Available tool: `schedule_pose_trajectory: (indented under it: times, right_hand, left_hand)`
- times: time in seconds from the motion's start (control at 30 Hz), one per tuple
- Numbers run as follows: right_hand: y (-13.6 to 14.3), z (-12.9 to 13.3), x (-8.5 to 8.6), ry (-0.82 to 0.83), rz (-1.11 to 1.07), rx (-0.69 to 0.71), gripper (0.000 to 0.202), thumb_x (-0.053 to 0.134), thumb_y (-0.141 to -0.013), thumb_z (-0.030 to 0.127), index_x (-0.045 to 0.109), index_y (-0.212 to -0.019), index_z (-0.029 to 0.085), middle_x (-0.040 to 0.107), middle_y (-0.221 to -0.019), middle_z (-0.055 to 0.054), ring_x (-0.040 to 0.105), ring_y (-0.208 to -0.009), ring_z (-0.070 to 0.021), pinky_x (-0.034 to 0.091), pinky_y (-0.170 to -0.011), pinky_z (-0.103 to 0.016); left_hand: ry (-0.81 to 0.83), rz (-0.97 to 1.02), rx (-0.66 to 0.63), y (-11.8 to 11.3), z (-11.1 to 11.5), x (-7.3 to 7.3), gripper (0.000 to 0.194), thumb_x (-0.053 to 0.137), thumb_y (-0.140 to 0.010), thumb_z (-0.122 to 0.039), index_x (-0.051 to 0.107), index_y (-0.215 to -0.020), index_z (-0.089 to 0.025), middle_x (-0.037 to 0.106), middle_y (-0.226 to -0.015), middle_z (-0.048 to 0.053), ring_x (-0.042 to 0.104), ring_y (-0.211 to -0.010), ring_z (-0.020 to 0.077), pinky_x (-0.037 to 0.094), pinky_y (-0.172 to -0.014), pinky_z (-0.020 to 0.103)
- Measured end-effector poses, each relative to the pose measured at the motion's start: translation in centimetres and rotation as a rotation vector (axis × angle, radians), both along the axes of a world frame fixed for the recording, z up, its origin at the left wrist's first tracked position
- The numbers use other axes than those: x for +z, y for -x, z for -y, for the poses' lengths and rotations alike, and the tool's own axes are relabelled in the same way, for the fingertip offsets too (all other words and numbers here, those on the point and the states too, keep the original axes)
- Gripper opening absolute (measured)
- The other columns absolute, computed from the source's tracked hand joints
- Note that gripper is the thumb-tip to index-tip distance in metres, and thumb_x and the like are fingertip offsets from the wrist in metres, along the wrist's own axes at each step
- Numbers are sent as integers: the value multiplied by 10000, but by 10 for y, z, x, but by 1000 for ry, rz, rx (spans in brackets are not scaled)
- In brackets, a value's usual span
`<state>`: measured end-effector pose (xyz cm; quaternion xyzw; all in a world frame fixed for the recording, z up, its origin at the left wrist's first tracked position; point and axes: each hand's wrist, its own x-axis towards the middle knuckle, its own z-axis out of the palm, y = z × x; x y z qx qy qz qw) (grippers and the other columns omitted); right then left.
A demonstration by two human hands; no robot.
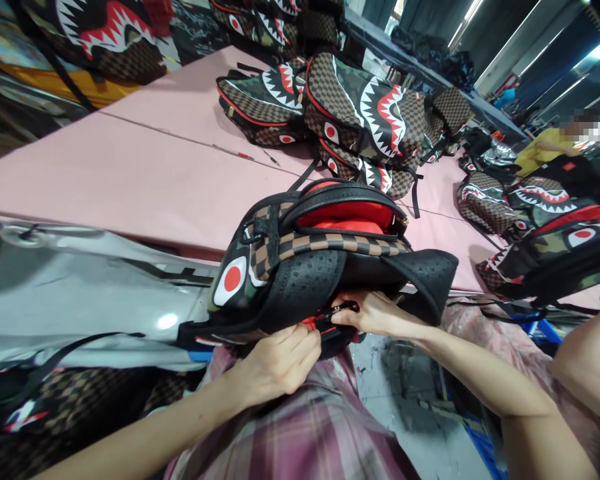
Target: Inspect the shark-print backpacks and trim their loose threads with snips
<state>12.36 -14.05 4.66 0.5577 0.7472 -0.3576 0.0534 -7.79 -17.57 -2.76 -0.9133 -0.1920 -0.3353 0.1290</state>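
Note:
A backpack with brown checks, camouflage and a red-and-white eye rests tilted against the pink table's front edge, its padded black straps toward me. Its top pocket gapes, showing red lining. My left hand is closed on the lower near edge of a red-lined opening in the back panel. Just right of it, my right hand reaches beneath the shoulder strap and pinches a small black piece with a shiny metal bit at that opening. The fingertips of both hands are partly hidden.
Several similar shark-mouth backpacks are piled across the pink table, and more lie at the right. A thin pen-like tool lies on the table. Beside me on the right is another person's arm; a person in yellow is farther back.

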Motion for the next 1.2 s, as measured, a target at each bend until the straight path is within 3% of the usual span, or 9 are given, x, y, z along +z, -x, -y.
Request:
schedule_pose_trajectory:
  times: [0.1, 0.23, 0.57, 0.8, 0.97, 1.13, 1.2]
  right_hand:
    - [-4, -2, 8, -10, 35, -53, 282, 532, -835, 370, 639, -1046, 218, 692, -945, -40, 643, -860, -198, 422, -670, -232]
    - [-10, -1, 13, -69, 224, 6, 281, 573, -802, 378, 646, -1038, 243, 693, -908, -53, 636, -872, -228, 404, -651, -244]
    - [-9, -4, -10, -74, 193, 133, 287, 514, -840, 391, 620, -1071, 257, 689, -861, -30, 630, -764, -177, 359, -579, -217]
    - [-12, -9, -14, 57, -65, -53, 248, 576, -802, 371, 659, -989, 231, 684, -873, -10, 618, -760, -165, 414, -625, -230]
    - [-14, -10, -9, 117, -394, -218, 373, 459, -874, 445, 647, -999, 148, 679, -956, -46, 607, -856, -181, 455, -709, -269]
    - [-18, -8, 3, 22, -227, -237, 300, 541, -822, 350, 645, -1037, 168, 677, -1024, -58, 612, -910, -215, 455, -756, -296]
    - [-20, -6, 4, -19, -260, -265, 295, 530, -827, 339, 651, -1042, 176, 676, -1042, -56, 606, -947, -219, 449, -795, -302]
  left_hand:
    - [21, -19, 10, 0, -1, 0, 223, 378, -852, -47, 595, -816, -83, 599, -718, 56, 535, -657, 155, 415, -688, 302]
    - [39, -53, 15, 0, 0, 3, 224, 376, -854, -48, 587, -801, -101, 584, -700, 42, 516, -648, 150, 399, -666, 296]
    - [54, -35, 10, -2, 0, -1, 220, 393, -851, -51, 578, -751, -118, 588, -719, 41, 516, -686, 149, 372, -670, 296]
    - [63, -40, 48, -4, -3, -1, 197, 414, -847, -58, 582, -773, -128, 575, -703, 24, 509, -678, 137, 376, -665, 276]
    - [40, -38, 25, -5, -5, -1, 205, 392, -855, -57, 584, -803, -106, 567, -672, 27, 519, -641, 137, 401, -657, 274]
    - [77, -58, 34, 2, -5, -2, 154, 459, -838, -63, 584, -927, -83, 584, -676, 23, 562, -670, 145, 432, -676, 275]
    - [131, -29, 70, 1, -4, 4, 147, 487, -847, -101, 576, -964, -89, 594, -678, 20, 572, -650, 140, 441, -652, 267]
